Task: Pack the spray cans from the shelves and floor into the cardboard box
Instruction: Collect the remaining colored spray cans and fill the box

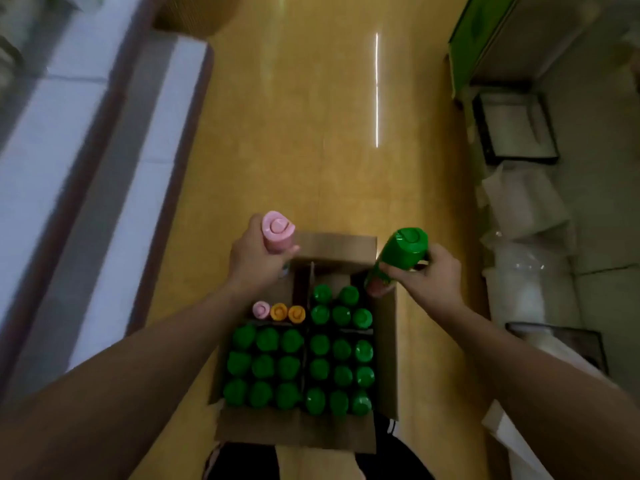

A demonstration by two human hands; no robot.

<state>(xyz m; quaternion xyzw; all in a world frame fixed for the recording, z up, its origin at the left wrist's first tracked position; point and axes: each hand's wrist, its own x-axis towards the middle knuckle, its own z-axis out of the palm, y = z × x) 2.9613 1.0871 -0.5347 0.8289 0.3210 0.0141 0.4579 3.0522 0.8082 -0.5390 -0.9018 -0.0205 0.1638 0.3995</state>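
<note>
Left hand (pixel 254 263) wrapped tight round the body of a pink-capped spray can (pixel 277 232), held upright over the far-left corner of the open brown cardboard box (pixel 298 434). Right hand (pixel 427 277) gripping a green-capped spray can (pixel 403 251) just below the cap – this one tilted, its base dipping toward the far-right cell. Risks as judged: the tilted green can may catch its base on the caps already standing there or on the cardboard divider, knocking neighbours askew; the pink can sits close to the box's far wall and flap and could snag on the way down; lowering both at once leaves no free hand to steady anything. Count inside the box – near-left cell nine green caps, near-right cell nine green caps, far-right cell five green caps, far-left cell one pink cap (pixel 260 310) and two orange caps (pixel 287 312), with open room behind them. Two cans in hand, twenty-six packed. Box stands on the yellow floor (pixel 329 133), pale shelving (pixel 52 150) to the left, bagged clutter to the right.
</note>
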